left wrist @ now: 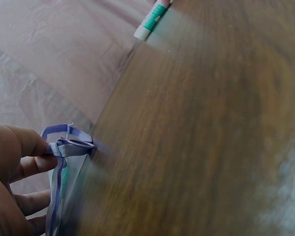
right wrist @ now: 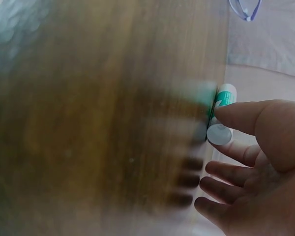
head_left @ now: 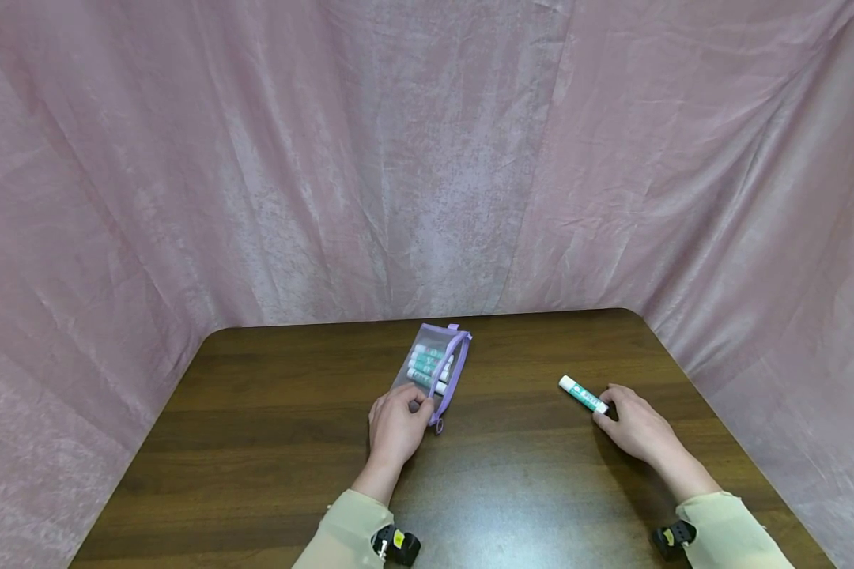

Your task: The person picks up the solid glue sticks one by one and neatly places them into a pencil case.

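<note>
A see-through pencil pouch (head_left: pixel 404 370) with purple zipper trim lies toward the back of the table, several green-and-white glue sticks (head_left: pixel 427 365) showing inside it. My left hand (head_left: pixel 397 423) pinches the pouch's near corner between thumb and forefinger, close to the zipper's ring pull (left wrist: pixel 78 143). Off to the right, one more glue stick (head_left: pixel 582 393) lies slanted on the wood. Its near end is between the thumb and forefinger of my right hand (head_left: pixel 635 423). In the right wrist view, that glue stick (right wrist: pixel 226 96) is partly hidden behind the thumb, and the other fingers are spread.
The brown wooden table (head_left: pixel 256 442) has rounded far corners. Pink curtains (head_left: pixel 427 158) hang close behind its back edge and along both sides. A stretch of table separates the pouch from the loose glue stick.
</note>
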Action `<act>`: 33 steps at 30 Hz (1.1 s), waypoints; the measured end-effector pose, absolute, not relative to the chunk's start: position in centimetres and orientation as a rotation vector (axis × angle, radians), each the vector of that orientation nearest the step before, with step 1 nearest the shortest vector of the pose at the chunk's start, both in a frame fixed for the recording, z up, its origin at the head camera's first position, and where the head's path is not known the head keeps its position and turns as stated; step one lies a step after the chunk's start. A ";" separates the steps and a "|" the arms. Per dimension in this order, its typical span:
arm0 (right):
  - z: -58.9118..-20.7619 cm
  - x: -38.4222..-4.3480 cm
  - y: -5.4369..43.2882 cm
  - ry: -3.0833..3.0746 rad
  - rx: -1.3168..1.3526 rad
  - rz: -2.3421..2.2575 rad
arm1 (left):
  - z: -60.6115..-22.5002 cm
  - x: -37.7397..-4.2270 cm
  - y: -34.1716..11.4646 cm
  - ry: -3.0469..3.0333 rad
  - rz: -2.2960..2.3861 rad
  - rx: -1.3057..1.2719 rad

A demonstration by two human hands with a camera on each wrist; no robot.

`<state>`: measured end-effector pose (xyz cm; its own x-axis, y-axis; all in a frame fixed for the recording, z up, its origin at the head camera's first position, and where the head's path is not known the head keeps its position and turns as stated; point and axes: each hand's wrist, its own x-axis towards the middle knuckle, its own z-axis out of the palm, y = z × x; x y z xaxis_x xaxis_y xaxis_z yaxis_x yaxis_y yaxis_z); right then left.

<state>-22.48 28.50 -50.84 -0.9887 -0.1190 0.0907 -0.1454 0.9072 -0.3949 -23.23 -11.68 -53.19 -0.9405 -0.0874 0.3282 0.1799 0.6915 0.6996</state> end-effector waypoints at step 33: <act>-50.9 -22.4 28.6 -2.992 0.139 0.593 | -53.2 -23.2 -11.8 -2.574 -1.113 -0.072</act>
